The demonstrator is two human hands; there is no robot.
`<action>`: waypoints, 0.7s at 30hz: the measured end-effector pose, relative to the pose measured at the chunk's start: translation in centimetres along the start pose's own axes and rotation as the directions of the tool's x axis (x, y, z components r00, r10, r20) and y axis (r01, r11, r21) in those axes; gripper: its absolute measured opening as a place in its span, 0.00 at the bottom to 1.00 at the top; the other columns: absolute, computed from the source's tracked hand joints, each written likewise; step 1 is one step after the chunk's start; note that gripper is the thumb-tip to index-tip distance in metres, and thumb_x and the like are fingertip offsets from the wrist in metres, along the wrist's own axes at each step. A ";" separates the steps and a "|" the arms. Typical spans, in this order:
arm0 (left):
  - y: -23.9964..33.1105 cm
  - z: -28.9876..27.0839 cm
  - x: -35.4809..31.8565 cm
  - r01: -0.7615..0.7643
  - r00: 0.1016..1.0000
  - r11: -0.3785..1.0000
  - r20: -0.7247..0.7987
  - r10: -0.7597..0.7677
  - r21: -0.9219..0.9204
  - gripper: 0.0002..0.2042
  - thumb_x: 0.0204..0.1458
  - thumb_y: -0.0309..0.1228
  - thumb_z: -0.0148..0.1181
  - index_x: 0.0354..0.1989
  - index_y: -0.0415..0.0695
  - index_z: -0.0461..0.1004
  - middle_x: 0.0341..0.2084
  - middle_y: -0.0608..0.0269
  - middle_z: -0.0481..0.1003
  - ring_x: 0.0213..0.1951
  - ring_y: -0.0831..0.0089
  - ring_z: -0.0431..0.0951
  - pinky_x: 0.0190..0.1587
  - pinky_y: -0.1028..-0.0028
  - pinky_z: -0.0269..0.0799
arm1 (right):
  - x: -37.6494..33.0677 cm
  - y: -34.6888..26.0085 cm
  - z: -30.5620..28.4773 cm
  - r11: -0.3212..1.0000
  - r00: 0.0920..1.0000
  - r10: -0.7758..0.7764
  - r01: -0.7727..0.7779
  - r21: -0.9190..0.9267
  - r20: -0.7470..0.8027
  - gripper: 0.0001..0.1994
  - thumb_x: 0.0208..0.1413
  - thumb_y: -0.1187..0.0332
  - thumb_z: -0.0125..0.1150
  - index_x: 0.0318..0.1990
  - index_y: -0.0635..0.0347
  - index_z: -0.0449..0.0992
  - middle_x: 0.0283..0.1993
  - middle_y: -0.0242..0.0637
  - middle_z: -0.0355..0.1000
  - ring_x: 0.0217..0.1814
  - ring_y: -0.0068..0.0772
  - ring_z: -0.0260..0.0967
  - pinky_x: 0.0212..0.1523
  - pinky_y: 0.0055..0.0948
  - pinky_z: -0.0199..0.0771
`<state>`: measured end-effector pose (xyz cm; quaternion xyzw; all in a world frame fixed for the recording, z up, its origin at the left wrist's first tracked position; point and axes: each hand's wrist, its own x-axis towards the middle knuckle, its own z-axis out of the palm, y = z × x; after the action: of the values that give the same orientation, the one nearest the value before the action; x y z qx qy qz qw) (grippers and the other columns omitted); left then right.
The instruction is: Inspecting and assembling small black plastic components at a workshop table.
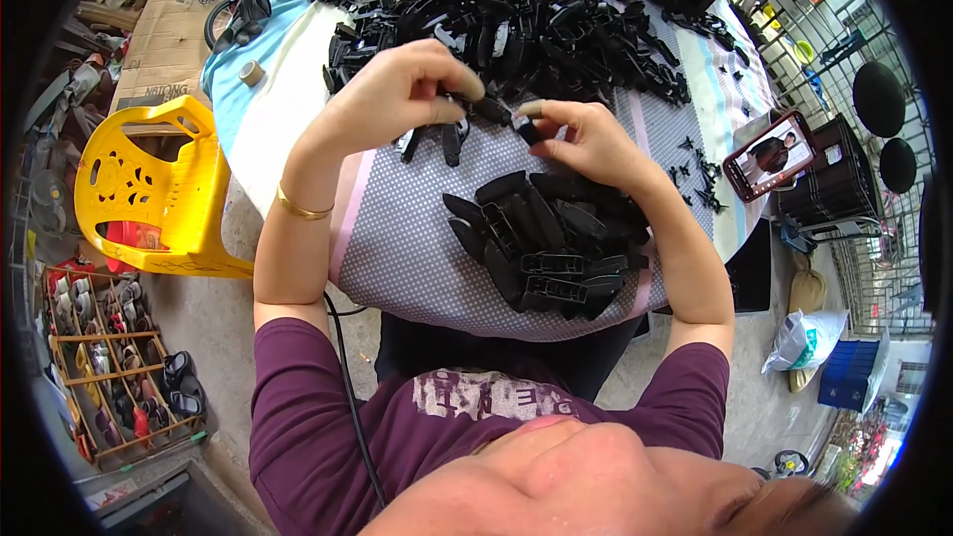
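Over the far part of the cloth-covered table, my left hand (pixel 422 84) is closed, its fingertips on a dark plastic part (pixel 488 111). Just right of it, my right hand (pixel 584 142) pinches a small black plastic piece (pixel 529 130) between thumb and fingers. The two pieces nearly meet; I cannot tell whether they are joined. A few loose black parts (pixel 452 144) lie below my left fingers. Nearer to me is a smaller stack of long, curved black plastic parts (pixel 541 238), some showing hollow, ribbed undersides.
A large heap of black plastic parts (pixel 516 10) covers the table's far side. Small black pieces (pixel 703 179) lie scattered at right, by a propped-up phone (pixel 769 156). A tape roll (pixel 251 72) sits at left. Beyond the table stand a yellow chair (pixel 189 179) and a shoe rack (pixel 109 367).
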<state>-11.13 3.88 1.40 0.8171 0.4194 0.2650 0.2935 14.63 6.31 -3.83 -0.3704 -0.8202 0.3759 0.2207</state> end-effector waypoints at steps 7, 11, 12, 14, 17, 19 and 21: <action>-0.8 3.2 -0.5 -0.206 0.972 0.831 0.206 0.113 0.517 0.16 0.33 0.20 0.64 0.35 0.44 0.78 0.34 0.62 0.68 0.43 0.63 0.64 0.47 0.71 0.65 | -0.6 -1.0 -1.1 0.991 0.908 -0.064 0.106 -0.081 0.413 0.16 0.50 0.63 0.61 0.41 0.66 0.75 0.35 0.42 0.74 0.35 0.33 0.72 0.37 0.28 0.72; -1.7 4.7 0.3 -0.233 0.972 0.830 0.148 0.183 0.506 0.13 0.36 0.23 0.63 0.34 0.42 0.77 0.34 0.61 0.68 0.41 0.64 0.66 0.45 0.71 0.67 | 0.0 0.0 -2.6 0.987 0.988 -0.089 0.105 -0.120 0.129 0.11 0.51 0.68 0.60 0.38 0.65 0.77 0.31 0.39 0.75 0.33 0.30 0.73 0.35 0.25 0.73; -2.0 5.5 0.5 -0.221 0.975 0.850 0.081 0.208 0.477 0.11 0.37 0.24 0.63 0.33 0.41 0.77 0.33 0.60 0.68 0.40 0.64 0.67 0.44 0.71 0.68 | 0.0 0.5 -3.4 0.963 0.985 -0.151 0.127 -0.236 -0.087 0.09 0.50 0.69 0.61 0.37 0.65 0.77 0.32 0.39 0.75 0.33 0.28 0.73 0.35 0.23 0.72; -2.6 7.1 1.3 -0.210 0.976 0.863 0.040 0.216 0.459 0.11 0.38 0.24 0.62 0.33 0.40 0.76 0.34 0.59 0.69 0.38 0.64 0.68 0.44 0.71 0.68 | 0.4 1.6 -4.2 0.921 0.913 -0.175 0.020 -0.389 -0.370 0.09 0.49 0.69 0.62 0.37 0.64 0.77 0.31 0.38 0.74 0.32 0.27 0.73 0.33 0.24 0.72; -2.9 8.7 2.5 -0.220 0.942 0.840 -0.116 0.315 0.496 0.12 0.38 0.24 0.62 0.34 0.39 0.75 0.35 0.57 0.69 0.39 0.63 0.70 0.43 0.69 0.69 | 0.9 2.0 -3.5 0.846 0.865 -0.284 0.023 -0.532 -0.413 0.13 0.46 0.64 0.65 0.36 0.61 0.77 0.32 0.36 0.72 0.32 0.32 0.71 0.33 0.27 0.71; -2.6 8.9 2.8 -0.241 0.916 0.862 -0.188 0.354 0.446 0.11 0.38 0.25 0.62 0.34 0.38 0.74 0.35 0.57 0.69 0.39 0.62 0.70 0.43 0.69 0.69 | 1.6 3.3 -1.9 0.698 0.835 -0.421 0.048 -0.715 -0.355 0.15 0.42 0.58 0.67 0.34 0.59 0.77 0.34 0.35 0.71 0.38 0.38 0.69 0.36 0.31 0.71; -2.1 8.4 2.7 -0.239 0.890 0.919 -0.308 0.336 0.312 0.12 0.38 0.24 0.62 0.34 0.38 0.74 0.37 0.55 0.70 0.38 0.58 0.73 0.42 0.69 0.70 | 2.5 3.3 -1.1 0.659 0.851 -0.394 -0.002 -0.752 -0.348 0.14 0.41 0.58 0.67 0.31 0.58 0.77 0.34 0.33 0.70 0.39 0.36 0.69 0.38 0.31 0.70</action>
<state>-5.19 4.96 -5.29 0.8408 0.3704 0.3906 0.0575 15.26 10.21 -5.56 -0.4141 -0.8543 -0.1135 0.2929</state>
